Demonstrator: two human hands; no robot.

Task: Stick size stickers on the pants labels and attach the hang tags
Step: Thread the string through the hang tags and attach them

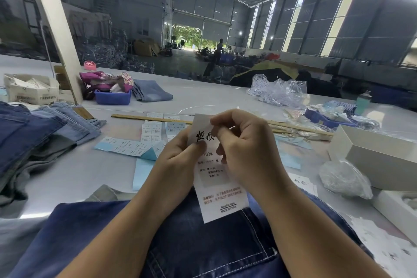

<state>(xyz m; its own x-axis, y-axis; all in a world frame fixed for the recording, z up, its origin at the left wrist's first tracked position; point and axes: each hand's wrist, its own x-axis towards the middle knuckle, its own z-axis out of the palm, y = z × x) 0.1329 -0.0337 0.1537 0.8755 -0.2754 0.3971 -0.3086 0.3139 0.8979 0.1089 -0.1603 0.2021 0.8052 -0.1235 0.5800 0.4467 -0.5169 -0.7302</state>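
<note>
A white hang tag (220, 198) with black characters and red print is held upright over dark blue jeans (191, 244) lying at the table's near edge. My left hand (180, 153) pinches the tag's left side, thumb on its face. My right hand (239, 142) pinches its upper right part, fingers curled over the top edge. Sheets of size stickers (153, 131) on blue backing (142, 174) lie on the table just beyond my hands. More white tags (301, 181) lie to the right.
Stacked jeans (45, 133) fill the left. A wooden ruler (140, 117), a blue tub (112, 97), a folded light denim piece (151, 90) and a tag box (31, 88) sit farther back. White boxes (372, 156) and plastic bags (345, 178) crowd the right.
</note>
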